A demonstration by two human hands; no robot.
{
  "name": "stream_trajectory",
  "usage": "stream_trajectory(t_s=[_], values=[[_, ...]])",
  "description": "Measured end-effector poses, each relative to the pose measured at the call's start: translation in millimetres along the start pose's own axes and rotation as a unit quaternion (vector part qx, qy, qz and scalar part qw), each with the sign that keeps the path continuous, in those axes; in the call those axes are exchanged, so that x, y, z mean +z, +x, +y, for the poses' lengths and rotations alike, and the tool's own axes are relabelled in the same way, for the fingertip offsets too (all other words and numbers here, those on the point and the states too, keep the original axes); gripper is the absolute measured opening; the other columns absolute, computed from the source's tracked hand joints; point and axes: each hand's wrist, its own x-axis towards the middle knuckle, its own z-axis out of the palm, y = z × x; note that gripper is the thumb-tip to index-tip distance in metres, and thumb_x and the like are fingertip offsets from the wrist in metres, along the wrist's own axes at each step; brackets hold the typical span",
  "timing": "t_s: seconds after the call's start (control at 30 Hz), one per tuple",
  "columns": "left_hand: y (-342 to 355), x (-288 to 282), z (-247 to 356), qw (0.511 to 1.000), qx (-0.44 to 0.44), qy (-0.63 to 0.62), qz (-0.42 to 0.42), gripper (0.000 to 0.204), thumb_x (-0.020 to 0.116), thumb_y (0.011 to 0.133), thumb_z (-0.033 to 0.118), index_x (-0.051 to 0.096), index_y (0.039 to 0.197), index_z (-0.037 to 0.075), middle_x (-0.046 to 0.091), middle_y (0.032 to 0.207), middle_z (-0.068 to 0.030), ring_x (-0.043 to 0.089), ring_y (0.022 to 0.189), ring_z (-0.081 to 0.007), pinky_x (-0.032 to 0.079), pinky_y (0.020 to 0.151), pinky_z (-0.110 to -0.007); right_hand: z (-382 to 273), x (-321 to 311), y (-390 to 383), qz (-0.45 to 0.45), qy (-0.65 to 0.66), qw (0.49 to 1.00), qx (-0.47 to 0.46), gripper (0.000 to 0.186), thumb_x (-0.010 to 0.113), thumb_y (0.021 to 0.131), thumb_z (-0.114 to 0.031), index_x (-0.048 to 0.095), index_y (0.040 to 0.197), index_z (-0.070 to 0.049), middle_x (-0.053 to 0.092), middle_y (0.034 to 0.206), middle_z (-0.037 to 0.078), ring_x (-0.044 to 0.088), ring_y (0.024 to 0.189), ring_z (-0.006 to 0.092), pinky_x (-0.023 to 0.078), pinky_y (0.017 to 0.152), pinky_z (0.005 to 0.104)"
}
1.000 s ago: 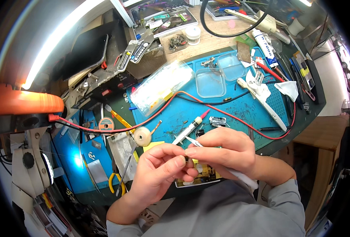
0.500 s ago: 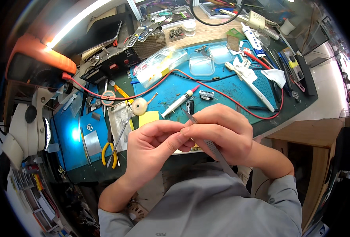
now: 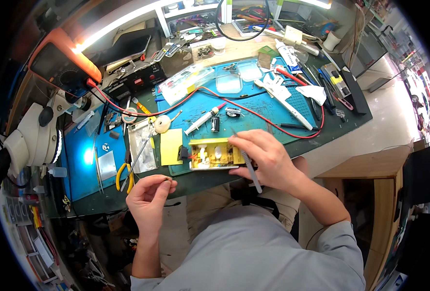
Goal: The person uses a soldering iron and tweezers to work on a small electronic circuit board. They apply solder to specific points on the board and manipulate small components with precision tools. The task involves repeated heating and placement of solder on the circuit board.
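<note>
My left hand (image 3: 149, 196) is off the table's near edge, thumb and fingertips pinched on a small dark thing too tiny to name. My right hand (image 3: 268, 162) keeps a pair of grey tweezers (image 3: 250, 169) against the palm, while its thumb and fingers span the right end of an open yellow housing (image 3: 220, 164). Inside that housing are white parts, with red wires running at its left end to a small black block (image 3: 182, 153). Just beyond it lie a syringe (image 3: 204, 119) with a pink tip, a small black cylinder (image 3: 215, 124) and a small black-and-silver part (image 3: 233, 112).
An orange multimeter (image 3: 62, 65) stands at the left, its red lead crossing the blue mat (image 3: 195, 109). Yellow-handled pliers (image 3: 123, 177), a yellow pad (image 3: 171, 145) and a solder spool (image 3: 162, 124) lie left of the housing. Clear plastic boxes (image 3: 229, 83) sit farther back.
My hands, together half a second ago, have parted. The left moved left and down with the small thing; the right, with the tweezers, is now at the yellow housing. The view has shifted.
</note>
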Motion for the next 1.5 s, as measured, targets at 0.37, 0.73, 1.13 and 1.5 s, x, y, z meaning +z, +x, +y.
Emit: stream_trajectory(t_s=[0.37,0.73,1.13,1.5], values=[[13.9,30.9,-15.1,0.982,0.116,0.143,-0.040,0.010,0.071,0.083,-0.008,0.069,0.092,-0.002,0.068,0.089,-0.0081,0.067,0.077,-0.0128,0.055,0.069,-0.024,51.0,-51.7,-23.3,0.212,-0.155,0.941,0.213,0.055,0.086,0.071,-0.023,0.064,0.116,0.000,0.065,0.114,0.016,0.062,0.105,0.0331,0.050,0.090,0.0400],[34.0,58.8,-25.9,0.897,0.215,0.383,-0.045,0.015,0.078,0.073,-0.002,0.073,0.085,0.004,0.065,0.083,-0.0051,0.057,0.076,-0.0181,0.046,0.065,-0.030,42.6,-35.9,-23.9,0.219,-0.274,0.929,0.119,0.055,0.076,0.084,-0.034,0.061,0.124,0.001,0.062,0.114,0.017,0.059,0.105,0.0346,0.044,0.092,0.0422],[33.0,59.8,-28.2,0.892,0.191,0.406,-0.064,0.019,0.080,0.071,-0.001,0.072,0.087,0.007,0.062,0.081,-0.0039,0.056,0.075,-0.0217,0.044,0.066,-0.032,-20.7,51.7,-24.4,0.115,0.179,0.976,0.047,0.037,0.078,0.076,-0.002,0.065,0.111,0.002,0.067,0.096,0.013,0.065,0.074,0.0257,0.054,0.064,0.0333],[33.0,62.5,-26.8,0.896,0.150,0.413,-0.060,0.021,0.078,0.069,-0.006,0.069,0.084,0.005,0.059,0.079,-0.0044,0.054,0.074,-0.0199,0.043,0.065,-0.030,-11.8,42.7,-16.6,0.052,0.177,0.982,0.034,0.036,0.079,0.078,-0.009,0.067,0.110,0.004,0.069,0.098,0.013,0.069,0.075,0.0226,0.053,0.059,0.0300]])
